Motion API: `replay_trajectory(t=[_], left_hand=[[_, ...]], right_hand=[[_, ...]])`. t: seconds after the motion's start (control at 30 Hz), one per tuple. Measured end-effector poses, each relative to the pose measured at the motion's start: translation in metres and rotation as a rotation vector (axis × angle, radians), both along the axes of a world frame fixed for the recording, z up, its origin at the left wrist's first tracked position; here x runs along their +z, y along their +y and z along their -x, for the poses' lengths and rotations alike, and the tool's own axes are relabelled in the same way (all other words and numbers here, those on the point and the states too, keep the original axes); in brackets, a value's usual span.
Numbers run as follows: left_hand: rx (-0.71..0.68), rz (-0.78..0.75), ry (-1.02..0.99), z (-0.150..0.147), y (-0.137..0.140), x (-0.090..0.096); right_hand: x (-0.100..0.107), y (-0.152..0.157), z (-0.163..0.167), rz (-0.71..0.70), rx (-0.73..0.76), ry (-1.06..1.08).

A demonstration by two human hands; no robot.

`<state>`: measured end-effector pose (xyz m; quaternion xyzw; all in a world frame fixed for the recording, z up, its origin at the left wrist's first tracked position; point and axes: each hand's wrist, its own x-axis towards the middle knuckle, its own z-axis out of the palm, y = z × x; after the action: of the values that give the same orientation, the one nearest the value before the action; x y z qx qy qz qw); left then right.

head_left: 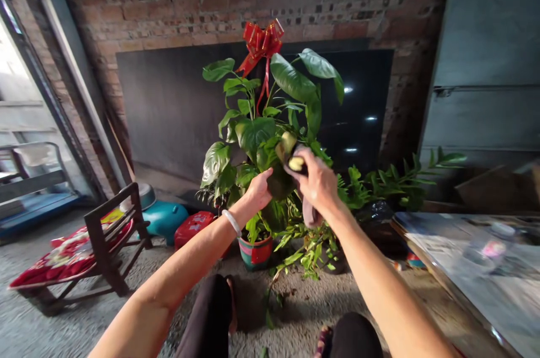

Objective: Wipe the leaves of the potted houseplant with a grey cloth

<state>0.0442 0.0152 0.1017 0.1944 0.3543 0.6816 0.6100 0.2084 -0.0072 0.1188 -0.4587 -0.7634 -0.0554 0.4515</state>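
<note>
a rough grey concrete floor (54,324) runs back to a bare red brick wall (211,4), where a large dark flat panel (169,110) leans. in front of it stands a leafy green plant in a red and green striped pot (255,251), topped by a shiny red ribbon bow (262,40). the left hand (258,189), a white bangle at its wrist, pinches a broad dark green leaf (279,181) from below. the right hand (316,184) is clenched on a pinkish cloth (309,212), pressed to the same leaf. at near left sits a dark wooden chair with a red cushion (80,251); a teal container (164,218) lies beyond it. a smaller fern-like plant (396,184) spreads on the right, by a cluttered wooden tabletop (472,268).
</note>
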Motion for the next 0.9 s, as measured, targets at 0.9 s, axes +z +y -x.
replay_trajectory(t=[0.9], left_hand=[[0.093, 0.003, 0.486, 0.031, -0.024, -0.08]], right_hand=[[-0.161, -0.064, -0.059, 0.924, 0.283, 0.93]])
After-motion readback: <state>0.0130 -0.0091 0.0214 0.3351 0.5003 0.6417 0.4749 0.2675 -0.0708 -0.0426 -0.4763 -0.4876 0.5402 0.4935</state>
